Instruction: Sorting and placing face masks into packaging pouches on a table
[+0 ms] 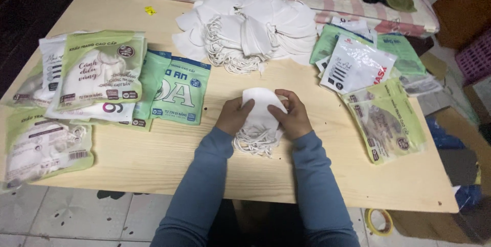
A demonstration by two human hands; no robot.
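My left hand (233, 115) and my right hand (293, 115) both grip a small stack of white face masks (262, 104) just above the middle of the wooden table (153, 160). The stack's white ear loops (255, 142) hang down in a tangle below my hands. A big loose heap of white masks (250, 24) lies at the far middle of the table, beyond my hands. Both arms wear blue-grey sleeves.
Filled green and white mask packets (97, 73) are piled at the left, with one more packet (41, 149) at the near left corner. Empty packets (378, 98) lie at the right. A tape roll (379, 221) lies on the floor at the right. A striped mattress (388, 11) runs behind the table.
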